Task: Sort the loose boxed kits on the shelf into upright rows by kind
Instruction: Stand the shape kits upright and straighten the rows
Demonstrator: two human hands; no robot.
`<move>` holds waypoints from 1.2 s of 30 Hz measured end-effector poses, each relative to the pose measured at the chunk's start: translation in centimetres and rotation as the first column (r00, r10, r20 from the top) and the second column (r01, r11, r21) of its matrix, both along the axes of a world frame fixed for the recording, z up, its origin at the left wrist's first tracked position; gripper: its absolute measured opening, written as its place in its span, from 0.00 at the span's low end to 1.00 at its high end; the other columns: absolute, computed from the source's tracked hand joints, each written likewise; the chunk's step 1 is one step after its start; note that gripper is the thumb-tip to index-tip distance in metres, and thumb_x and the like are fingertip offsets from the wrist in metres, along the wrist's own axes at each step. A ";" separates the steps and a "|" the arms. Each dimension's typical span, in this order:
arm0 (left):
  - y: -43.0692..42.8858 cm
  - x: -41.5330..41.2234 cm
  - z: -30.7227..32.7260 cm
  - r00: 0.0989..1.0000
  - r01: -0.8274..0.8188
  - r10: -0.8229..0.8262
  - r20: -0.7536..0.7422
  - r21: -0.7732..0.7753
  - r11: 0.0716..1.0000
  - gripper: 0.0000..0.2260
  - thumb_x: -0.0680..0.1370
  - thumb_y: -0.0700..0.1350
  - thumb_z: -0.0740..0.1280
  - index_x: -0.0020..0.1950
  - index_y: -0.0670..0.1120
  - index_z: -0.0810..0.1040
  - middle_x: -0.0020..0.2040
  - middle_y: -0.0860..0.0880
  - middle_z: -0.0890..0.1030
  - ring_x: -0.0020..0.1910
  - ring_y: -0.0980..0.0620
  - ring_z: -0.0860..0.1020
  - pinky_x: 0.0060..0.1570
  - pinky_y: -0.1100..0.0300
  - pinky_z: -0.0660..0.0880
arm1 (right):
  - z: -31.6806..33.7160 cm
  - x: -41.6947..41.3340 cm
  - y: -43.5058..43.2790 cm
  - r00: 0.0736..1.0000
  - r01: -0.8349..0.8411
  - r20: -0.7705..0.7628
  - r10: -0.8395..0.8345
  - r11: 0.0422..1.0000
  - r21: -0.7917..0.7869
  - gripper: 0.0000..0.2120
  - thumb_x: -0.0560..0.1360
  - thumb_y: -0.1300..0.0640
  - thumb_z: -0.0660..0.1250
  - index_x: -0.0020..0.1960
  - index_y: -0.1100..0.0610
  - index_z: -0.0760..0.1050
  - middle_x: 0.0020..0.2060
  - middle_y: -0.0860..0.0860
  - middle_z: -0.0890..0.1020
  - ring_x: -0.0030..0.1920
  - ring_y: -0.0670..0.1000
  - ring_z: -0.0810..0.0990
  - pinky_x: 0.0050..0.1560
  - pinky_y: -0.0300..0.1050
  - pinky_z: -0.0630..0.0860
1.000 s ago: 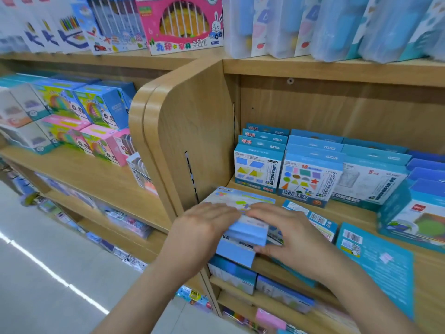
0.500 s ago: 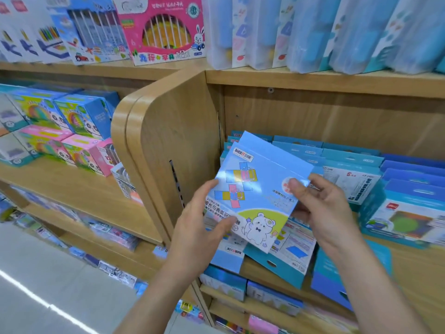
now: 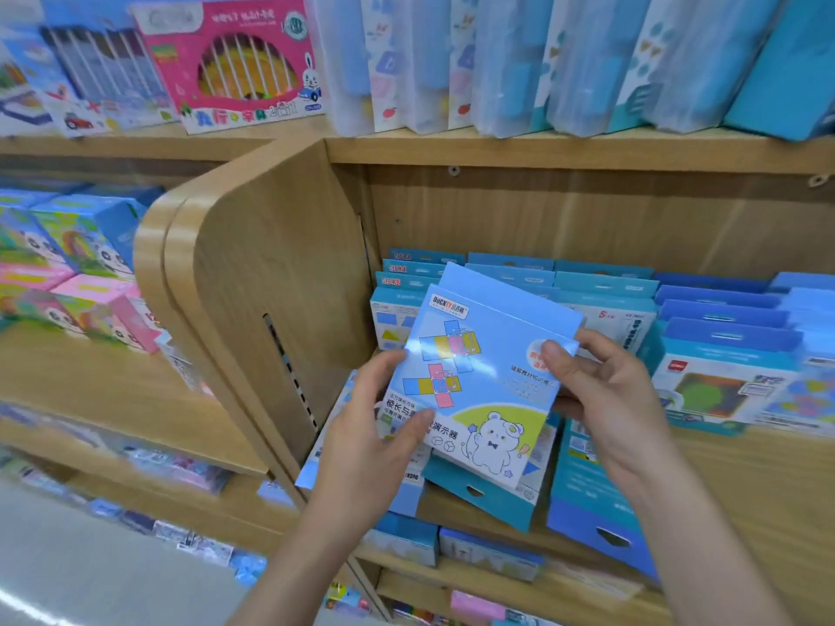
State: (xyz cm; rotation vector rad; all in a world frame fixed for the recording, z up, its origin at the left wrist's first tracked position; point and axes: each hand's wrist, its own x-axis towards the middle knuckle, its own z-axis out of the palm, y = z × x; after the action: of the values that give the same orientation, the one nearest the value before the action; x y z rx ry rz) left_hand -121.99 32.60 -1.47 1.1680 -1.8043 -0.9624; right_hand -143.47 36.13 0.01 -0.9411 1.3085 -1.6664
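Above the shelf point(image 3: 745, 490) front, just before the upright rows point(image 3: 601, 286), you hold the bear-printed kit point(image 3: 483, 377) facing you, long axis near upright, slightly tilted. Your left hand point(image 3: 370, 449) pinches its lower-left edge, your right hand point(image 3: 601, 390) its right edge; both equally near.

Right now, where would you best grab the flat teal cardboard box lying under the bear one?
Probably the hang-hole end, from the front. The flat teal cardboard box lies flat with that end pointing outward and uncovered, so a pinch grip fits it; the light blue bear box held above hides the rest.
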 end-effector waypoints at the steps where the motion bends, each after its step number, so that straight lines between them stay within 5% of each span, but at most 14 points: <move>1: 0.1 -0.5 0.1 1.000 0.022 -0.022 -0.006 -0.002 1.000 0.21 0.75 0.45 0.70 0.61 0.62 0.66 0.52 0.67 0.79 0.52 0.70 0.75 0.41 0.77 0.70 | 0.0 -0.6 0.4 1.000 0.017 0.003 -0.017 1.000 -0.001 0.14 0.66 0.51 0.70 0.50 0.52 0.77 0.40 0.52 0.86 0.42 0.50 0.85 0.38 0.42 0.80; 6: 0.6 -3.7 0.4 0.986 0.163 -0.163 0.011 0.030 0.986 0.19 0.75 0.52 0.67 0.61 0.65 0.64 0.50 0.69 0.79 0.51 0.68 0.77 0.41 0.64 0.78 | 0.6 -3.7 3.5 0.996 0.083 -0.015 -0.083 0.996 -0.032 0.31 0.56 0.39 0.78 0.53 0.53 0.75 0.41 0.52 0.86 0.41 0.50 0.85 0.40 0.43 0.80; 9: 1.3 -6.4 0.9 0.964 0.264 -0.265 0.035 0.024 0.964 0.18 0.73 0.57 0.65 0.59 0.69 0.64 0.49 0.70 0.78 0.49 0.67 0.77 0.44 0.63 0.77 | 0.9 -6.3 6.5 0.993 0.106 -0.048 -0.109 0.993 -0.048 0.30 0.57 0.39 0.78 0.54 0.51 0.76 0.41 0.52 0.85 0.43 0.51 0.84 0.39 0.42 0.79; 17: 6.0 -15.8 -0.1 0.871 0.465 -0.467 0.153 0.050 0.884 0.24 0.73 0.50 0.72 0.63 0.66 0.66 0.43 0.61 0.81 0.42 0.61 0.79 0.45 0.55 0.78 | 0.5 -14.4 15.2 0.975 0.206 -0.082 -0.205 0.979 -0.002 0.33 0.50 0.36 0.79 0.53 0.43 0.78 0.51 0.51 0.84 0.48 0.52 0.83 0.43 0.41 0.80; 20: 8.2 -19.3 -1.4 0.869 0.459 -0.463 0.177 0.063 0.886 0.22 0.72 0.49 0.73 0.57 0.67 0.66 0.44 0.58 0.82 0.43 0.59 0.79 0.47 0.53 0.77 | 0.7 -17.7 18.1 0.964 0.213 -0.169 -0.204 0.976 0.038 0.31 0.58 0.46 0.80 0.59 0.47 0.75 0.51 0.50 0.84 0.49 0.52 0.83 0.48 0.43 0.80; 23: 10.5 -22.2 -2.5 0.851 0.461 -0.463 0.247 0.069 0.885 0.20 0.72 0.50 0.72 0.54 0.64 0.63 0.45 0.61 0.80 0.47 0.58 0.79 0.49 0.55 0.75 | 1.0 -20.8 20.4 0.933 0.208 -0.317 -0.171 0.974 0.086 0.29 0.66 0.69 0.73 0.63 0.50 0.72 0.38 0.40 0.82 0.39 0.42 0.80 0.41 0.32 0.76; 25: 11.8 -23.8 -3.6 0.857 0.446 -0.447 0.256 0.065 0.893 0.19 0.73 0.50 0.72 0.55 0.62 0.64 0.46 0.61 0.79 0.48 0.57 0.79 0.49 0.55 0.75 | 1.1 -22.6 21.3 0.893 0.177 -0.439 -0.096 0.973 0.148 0.30 0.66 0.71 0.74 0.62 0.49 0.73 0.41 0.38 0.81 0.37 0.41 0.79 0.40 0.31 0.75; 29: 13.4 -26.3 -4.6 0.883 0.410 -0.409 0.230 0.050 0.911 0.19 0.74 0.49 0.71 0.54 0.62 0.62 0.50 0.62 0.79 0.50 0.59 0.79 0.51 0.57 0.76 | 1.4 -25.2 21.8 0.713 0.176 -0.699 0.056 0.950 0.256 0.28 0.65 0.62 0.77 0.52 0.33 0.74 0.52 0.39 0.79 0.47 0.41 0.78 0.46 0.33 0.76; 32: 13.4 -28.0 -4.3 0.898 0.387 -0.386 0.213 0.035 0.921 0.19 0.75 0.48 0.70 0.56 0.61 0.62 0.52 0.62 0.78 0.53 0.60 0.78 0.52 0.60 0.75 | 2.0 -26.5 21.2 0.597 0.224 -0.799 0.066 0.943 0.245 0.26 0.66 0.60 0.77 0.53 0.35 0.70 0.51 0.37 0.76 0.47 0.38 0.76 0.44 0.30 0.72; 36: 12.2 -30.5 -3.8 0.864 0.426 -0.403 0.302 -0.010 0.905 0.17 0.77 0.47 0.68 0.62 0.52 0.66 0.56 0.58 0.78 0.54 0.57 0.76 0.46 0.62 0.70 | 2.2 -28.1 20.0 0.447 0.300 -0.892 0.061 0.930 0.214 0.26 0.69 0.59 0.75 0.63 0.46 0.73 0.56 0.40 0.74 0.53 0.44 0.73 0.57 0.37 0.68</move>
State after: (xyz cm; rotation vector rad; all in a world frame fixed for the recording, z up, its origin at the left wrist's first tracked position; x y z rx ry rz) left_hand -152.49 44.84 -5.31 0.9250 -2.3804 -0.9818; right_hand -171.52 56.10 2.17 -1.6332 2.3316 -0.8788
